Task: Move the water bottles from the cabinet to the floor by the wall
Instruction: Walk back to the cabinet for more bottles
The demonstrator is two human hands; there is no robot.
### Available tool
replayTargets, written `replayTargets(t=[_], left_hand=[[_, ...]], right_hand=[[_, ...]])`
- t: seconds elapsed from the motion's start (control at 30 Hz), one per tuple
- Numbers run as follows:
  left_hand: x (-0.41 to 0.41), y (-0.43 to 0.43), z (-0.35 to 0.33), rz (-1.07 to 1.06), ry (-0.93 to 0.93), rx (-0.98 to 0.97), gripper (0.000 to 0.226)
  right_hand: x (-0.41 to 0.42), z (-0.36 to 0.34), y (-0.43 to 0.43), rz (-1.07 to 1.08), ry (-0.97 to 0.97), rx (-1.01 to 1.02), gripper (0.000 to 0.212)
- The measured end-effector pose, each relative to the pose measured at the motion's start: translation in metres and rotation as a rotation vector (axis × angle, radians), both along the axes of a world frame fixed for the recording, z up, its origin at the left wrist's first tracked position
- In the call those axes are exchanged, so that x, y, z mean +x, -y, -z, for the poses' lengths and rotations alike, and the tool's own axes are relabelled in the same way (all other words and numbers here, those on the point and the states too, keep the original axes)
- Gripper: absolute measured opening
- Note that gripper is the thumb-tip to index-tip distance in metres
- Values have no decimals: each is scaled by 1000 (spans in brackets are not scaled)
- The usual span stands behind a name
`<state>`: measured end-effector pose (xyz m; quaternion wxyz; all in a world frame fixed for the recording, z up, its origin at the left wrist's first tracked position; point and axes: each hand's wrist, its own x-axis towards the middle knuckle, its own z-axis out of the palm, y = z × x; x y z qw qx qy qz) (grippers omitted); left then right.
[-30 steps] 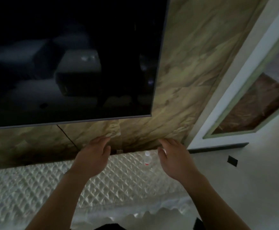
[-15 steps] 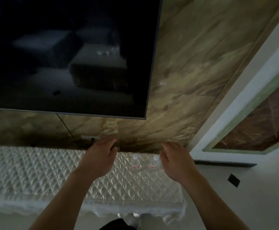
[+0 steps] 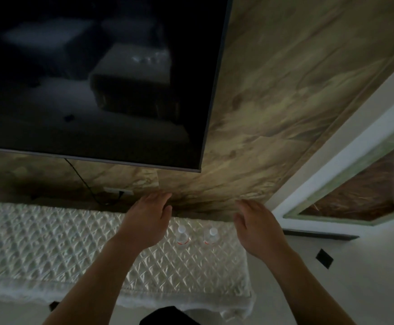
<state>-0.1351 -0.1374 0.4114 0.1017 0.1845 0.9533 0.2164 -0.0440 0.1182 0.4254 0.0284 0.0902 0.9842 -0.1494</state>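
Both water bottles [image 3: 183,236] now show on the quilted surface [image 3: 50,242], standing between the left hand [image 3: 148,221] and right hand [image 3: 258,227], which have closed in, wide and empty; grasping looks next

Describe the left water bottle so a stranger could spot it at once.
Below the dark TV sits a white quilt-covered cabinet. Near its right end, the left bottle stands nearest the left hand; its twin, the right bottle, is farther right.
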Motion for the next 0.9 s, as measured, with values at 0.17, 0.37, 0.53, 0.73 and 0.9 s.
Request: replayTargets(t=[0.17,0.37,0.53,0.73,0.9], left_hand=[[7,-17,-1,-13,7,-27,48],[29,-47,2,-95,7,-59,49],[47,-60,21,-173,56,-88,49],[54,-64,59,-288,104,-98,49],[48,-69,107,-303,154,-86,52]], right_hand=[[-9,9,-14,-59,19,0,44],[-15,28,-37,-189,24,-11,55],[-18,54,-61,-254,101,-43,62],[-25,95,-81,-294,137,-98,32],[-37,142,-85,-324,204,-136,30]])
